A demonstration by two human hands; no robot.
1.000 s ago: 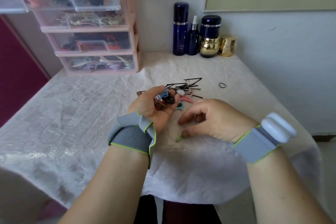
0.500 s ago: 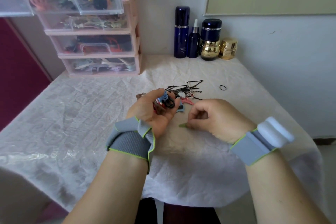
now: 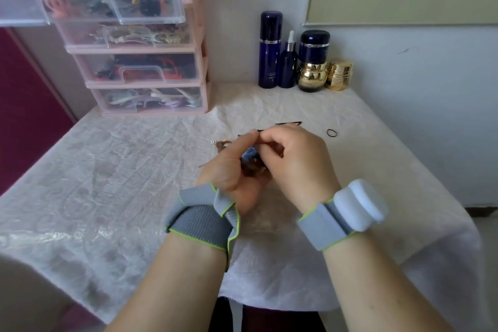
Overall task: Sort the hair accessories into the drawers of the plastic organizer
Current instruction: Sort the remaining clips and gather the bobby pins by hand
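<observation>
My left hand point(image 3: 231, 170) is cupped palm up over the table's middle and holds a bunch of small hair clips point(image 3: 252, 160), blue and dark ones showing. My right hand point(image 3: 293, 159) lies against it from the right, its fingers curled over the bunch; what they pinch is hidden. Behind the hands a few black bobby pins point(image 3: 288, 124) poke out, most of the pile being covered. A small black hair tie point(image 3: 332, 133) lies to the right. The pink plastic organizer point(image 3: 203, 62) stands at the back left, its top drawer point(image 3: 113, 8) pulled out and holding accessories.
Dark blue bottles point(image 3: 270, 48) and gold jars point(image 3: 339, 74) stand at the back against the wall. A tiny clip point(image 3: 221, 143) lies left of my hands. A crinkled white cloth point(image 3: 107, 170) covers the table, whose near edge runs under my forearms.
My right hand lifted a small green clip off the cloth and moved up and left to meet the left hand, covering the bunch. The view tilted down slightly.
</observation>
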